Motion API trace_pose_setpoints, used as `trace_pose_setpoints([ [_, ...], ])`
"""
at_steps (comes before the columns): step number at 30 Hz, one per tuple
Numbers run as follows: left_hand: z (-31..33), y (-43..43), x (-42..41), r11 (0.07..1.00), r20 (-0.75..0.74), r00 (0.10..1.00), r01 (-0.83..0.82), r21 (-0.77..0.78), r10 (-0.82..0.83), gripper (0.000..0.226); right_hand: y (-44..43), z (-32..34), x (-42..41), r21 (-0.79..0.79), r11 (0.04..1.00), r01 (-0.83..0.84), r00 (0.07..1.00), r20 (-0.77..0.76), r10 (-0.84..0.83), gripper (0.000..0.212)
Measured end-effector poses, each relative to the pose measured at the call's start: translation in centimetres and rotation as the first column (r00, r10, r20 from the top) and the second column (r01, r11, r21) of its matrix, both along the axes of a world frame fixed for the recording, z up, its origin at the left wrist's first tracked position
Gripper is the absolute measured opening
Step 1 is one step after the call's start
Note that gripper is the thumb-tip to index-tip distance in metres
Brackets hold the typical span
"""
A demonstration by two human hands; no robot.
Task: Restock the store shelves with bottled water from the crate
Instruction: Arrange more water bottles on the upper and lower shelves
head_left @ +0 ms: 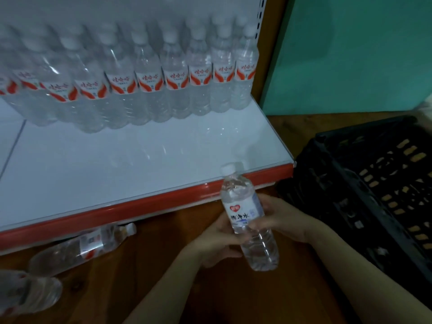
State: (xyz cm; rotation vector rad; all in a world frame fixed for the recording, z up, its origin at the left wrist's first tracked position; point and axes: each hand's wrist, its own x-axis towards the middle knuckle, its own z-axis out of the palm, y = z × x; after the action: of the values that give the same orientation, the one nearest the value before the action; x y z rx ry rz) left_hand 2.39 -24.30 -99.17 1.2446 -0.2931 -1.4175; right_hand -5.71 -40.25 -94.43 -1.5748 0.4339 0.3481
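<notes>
A clear water bottle [247, 218] with a white cap and a white-and-blue label is held nearly upright just in front of the shelf's red edge. My left hand [219, 242] grips its lower body from the left. My right hand [278, 218] holds it at the label from the right. The white shelf [117, 164] carries a row of several water bottles [149, 83] with red-and-white labels along its back. The black plastic crate [364, 188] stands on the floor to the right; no bottles show in the visible part of it.
Two bottles lie on the wooden floor at the lower left: one [77, 249] partly under the shelf, another [28, 293] at the frame's edge. A green wall [350, 54] rises behind the crate. The shelf's front half is bare white board.
</notes>
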Motion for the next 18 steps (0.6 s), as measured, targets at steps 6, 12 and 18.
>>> trace_pose_setpoints([
  [6, 7.3, 2.1, 2.5, 0.988, 0.146, 0.981, -0.113, -0.107, 0.128, 0.064, 1.9, 6.3, 2.1, -0.105, 0.993, 0.047, 0.987, 0.156, -0.030, 0.068],
  [12, 16.8, 5.2, 5.6, 0.977, 0.468, 0.858, -0.175, -0.121, 0.211, 0.068, 4.6, 14.4, 4.4, -0.238, 0.964, 0.122, 0.916, 0.402, -0.016, 0.051],
  [18, 24.8, 10.1, 8.0, 0.962, 0.666, 0.697, -0.228, -0.148, 0.267, 0.072, 9.2, 20.3, 7.1, -0.129, 0.977, 0.167, 0.782, 0.621, -0.052, 0.059],
])
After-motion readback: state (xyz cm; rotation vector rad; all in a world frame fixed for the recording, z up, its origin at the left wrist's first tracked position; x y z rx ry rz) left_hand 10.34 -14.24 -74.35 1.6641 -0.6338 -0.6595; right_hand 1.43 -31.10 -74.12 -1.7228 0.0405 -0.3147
